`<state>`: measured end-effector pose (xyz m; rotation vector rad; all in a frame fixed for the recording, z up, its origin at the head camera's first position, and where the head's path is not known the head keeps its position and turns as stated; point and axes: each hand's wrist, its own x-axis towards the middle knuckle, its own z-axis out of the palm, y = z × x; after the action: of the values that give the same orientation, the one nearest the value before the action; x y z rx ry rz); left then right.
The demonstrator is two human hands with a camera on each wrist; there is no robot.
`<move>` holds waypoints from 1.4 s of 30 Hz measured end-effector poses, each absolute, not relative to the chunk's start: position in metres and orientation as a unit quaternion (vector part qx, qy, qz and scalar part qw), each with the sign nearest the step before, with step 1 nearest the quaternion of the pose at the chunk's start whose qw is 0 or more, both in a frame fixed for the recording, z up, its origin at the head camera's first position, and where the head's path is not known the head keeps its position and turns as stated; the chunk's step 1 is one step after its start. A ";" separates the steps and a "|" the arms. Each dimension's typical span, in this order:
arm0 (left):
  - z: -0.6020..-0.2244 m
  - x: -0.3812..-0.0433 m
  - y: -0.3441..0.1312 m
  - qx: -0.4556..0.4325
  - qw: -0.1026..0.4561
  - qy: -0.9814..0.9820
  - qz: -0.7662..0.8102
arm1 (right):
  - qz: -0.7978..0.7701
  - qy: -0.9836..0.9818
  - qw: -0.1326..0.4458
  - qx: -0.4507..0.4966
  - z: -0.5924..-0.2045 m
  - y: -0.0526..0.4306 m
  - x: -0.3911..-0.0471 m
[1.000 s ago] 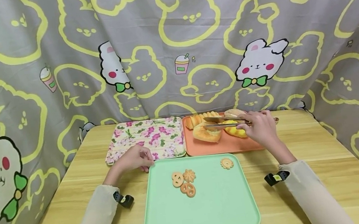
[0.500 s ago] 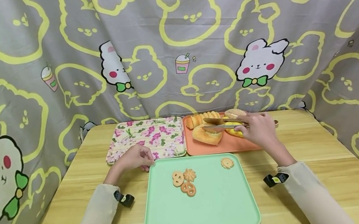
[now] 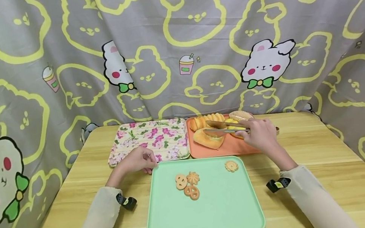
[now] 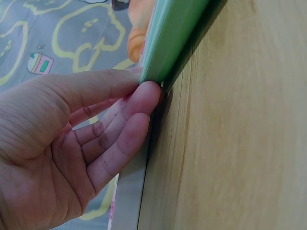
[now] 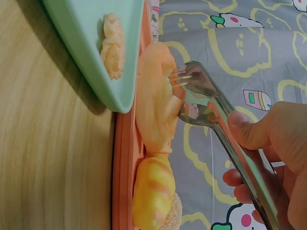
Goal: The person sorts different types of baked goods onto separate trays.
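In the head view my left hand (image 3: 138, 160) is at the far left corner of the green tray (image 3: 205, 217). The left wrist view shows its thumb and fingertips pinching the tray edge (image 4: 168, 43). My right hand (image 3: 261, 132) grips metal tongs (image 3: 216, 124) over the orange tray (image 3: 231, 149). Their tips are at a large golden bread (image 3: 206, 140). From the right wrist, the tongs' forked tip (image 5: 181, 78) meets the edge of the bread (image 5: 156, 100), while the other rounded tip (image 5: 194, 112) stands beside it. I cannot tell whether the tongs squeeze it.
Ridged pastries (image 3: 198, 122), a yellow bread (image 3: 232, 121) and a round speckled bun (image 3: 240, 115) share the orange tray. A floral tray (image 3: 152, 136) adjoins it on the left. Several cookies (image 3: 192, 192) lie on the green tray. A patterned curtain (image 3: 149, 68) hangs behind the table.
My right hand and the tongs have moved slightly left and nearer. The golden bread has shifted a little left and nearer, turning slightly. My left hand keeps its place on the green tray.
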<state>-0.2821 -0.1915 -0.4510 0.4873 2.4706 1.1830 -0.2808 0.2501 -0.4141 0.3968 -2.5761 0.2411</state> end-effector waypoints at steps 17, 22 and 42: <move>-0.454 -0.282 -0.194 0.174 0.176 0.878 0.410 | 0.134 -0.975 0.116 0.137 -0.414 0.257 -0.287; -0.453 -0.282 -0.192 0.172 0.175 0.879 0.410 | 0.139 -0.976 0.096 0.135 -0.411 0.260 -0.289; -0.453 -0.282 -0.191 0.170 0.174 0.874 0.420 | 0.133 -0.967 0.152 0.154 -0.410 0.262 -0.285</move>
<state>-0.2817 -0.1915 -0.4528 0.4810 2.4786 1.1893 -0.2846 0.2617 -0.4102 0.4431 -2.7749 0.3822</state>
